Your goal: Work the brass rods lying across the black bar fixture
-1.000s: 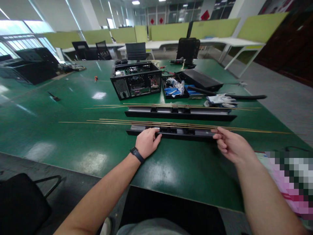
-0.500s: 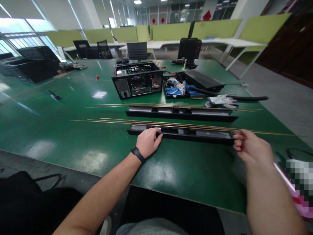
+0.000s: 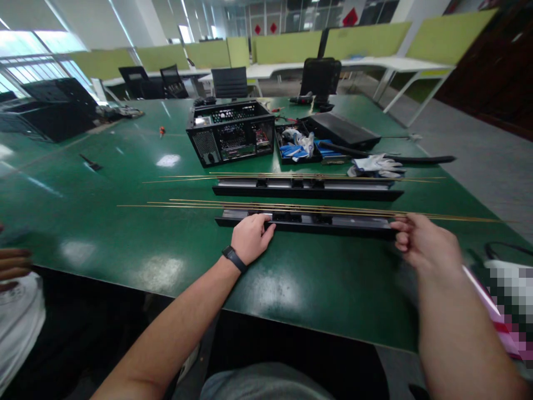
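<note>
Left hand (image 3: 251, 238) lies palm down on the left end of the near black rail (image 3: 333, 224), fingers together and draped over its front edge, not closed around anything; black watch (image 3: 233, 259) on that wrist. Right hand (image 3: 422, 244) is at the rail's right end, fingers curled close together, thumb on top and touching the thin brass rods (image 3: 208, 205); cannot tell if it actually pinches one. The rods lie lengthwise on top of the near rail and stick out well past both ends. The rail sits flat on the green desk (image 3: 104, 222), near the front edge, parallel to it. Just behind it is a second black rail (image 3: 308, 191), parallel, with more rods (image 3: 187, 179) laid on it. Further back are an open computer case (image 3: 231, 133), a black tray (image 3: 297, 158) of blue and white bits beside it, a flat black panel (image 3: 343, 130), and white gloves (image 3: 375, 165) near a black hose (image 3: 420, 159). Another person's hand (image 3: 12, 266) shows at the far left edge.
</note>
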The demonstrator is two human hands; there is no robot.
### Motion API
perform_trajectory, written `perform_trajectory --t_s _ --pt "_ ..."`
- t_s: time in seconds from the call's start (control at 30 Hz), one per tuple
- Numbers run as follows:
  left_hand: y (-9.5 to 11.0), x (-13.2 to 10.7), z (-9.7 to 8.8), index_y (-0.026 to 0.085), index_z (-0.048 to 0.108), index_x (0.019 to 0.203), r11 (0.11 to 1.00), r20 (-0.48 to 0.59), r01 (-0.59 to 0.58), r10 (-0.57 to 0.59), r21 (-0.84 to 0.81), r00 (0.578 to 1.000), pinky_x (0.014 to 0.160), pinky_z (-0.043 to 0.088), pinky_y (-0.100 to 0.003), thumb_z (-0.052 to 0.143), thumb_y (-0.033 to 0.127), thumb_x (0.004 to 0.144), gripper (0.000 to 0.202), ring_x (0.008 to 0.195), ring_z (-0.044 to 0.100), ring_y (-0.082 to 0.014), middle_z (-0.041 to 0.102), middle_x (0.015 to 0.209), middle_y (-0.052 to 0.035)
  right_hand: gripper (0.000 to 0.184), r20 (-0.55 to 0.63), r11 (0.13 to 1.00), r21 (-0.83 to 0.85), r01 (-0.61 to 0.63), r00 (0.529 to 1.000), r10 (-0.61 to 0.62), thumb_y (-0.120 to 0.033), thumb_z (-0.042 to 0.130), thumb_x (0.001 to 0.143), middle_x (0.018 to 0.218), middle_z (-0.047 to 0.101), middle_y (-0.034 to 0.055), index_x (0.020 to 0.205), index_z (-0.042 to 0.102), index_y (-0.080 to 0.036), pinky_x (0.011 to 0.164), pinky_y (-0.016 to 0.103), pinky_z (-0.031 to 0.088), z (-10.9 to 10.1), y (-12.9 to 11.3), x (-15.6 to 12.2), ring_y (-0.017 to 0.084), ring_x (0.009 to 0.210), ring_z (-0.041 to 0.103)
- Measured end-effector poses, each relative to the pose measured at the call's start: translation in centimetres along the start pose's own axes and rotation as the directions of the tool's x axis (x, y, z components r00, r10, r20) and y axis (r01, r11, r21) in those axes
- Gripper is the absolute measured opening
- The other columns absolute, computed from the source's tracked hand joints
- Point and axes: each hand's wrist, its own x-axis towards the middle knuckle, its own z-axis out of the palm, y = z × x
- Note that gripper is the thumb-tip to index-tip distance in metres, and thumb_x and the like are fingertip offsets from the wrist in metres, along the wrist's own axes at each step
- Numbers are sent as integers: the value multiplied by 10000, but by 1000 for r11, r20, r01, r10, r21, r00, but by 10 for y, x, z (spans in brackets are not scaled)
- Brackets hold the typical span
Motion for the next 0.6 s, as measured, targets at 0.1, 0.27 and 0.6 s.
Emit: perform_trajectory --t_s 0.1,0.27,0.6 --pt "0 0 0 210 728 1108 1000 -2 1 -1 -3 1000 779 540 -327 701 333 1045 141 794 699 -202 684 765 3 213 89 999 -50 -7 996 11 -148 577 1076 672 645 28 869 625 -140 307 185 241 3 3 -4 42 344 352" --pt "0 -1 1 210 727 1103 1000 -14 -8 8 -4 1000 773 543 -331 702 321 1037 132 790 701 -203 683 769 3 170 308 993 -85 -83 945 106 -162 572 1077 653 623 9 948 677 -124 296 180 240 9 7 -17 51 337 350" --pt "1 0 0 204 733 1114 1000 -10 -1 1 -9 1000 781 545 -325 703 321 1042 140 794 706 -198 687 767 5 182 477 982 -134 -135 860 183 -264 576 1118 721 666 -6 1080 707 -143 287 144 220 31 21 -45 34 359 307"
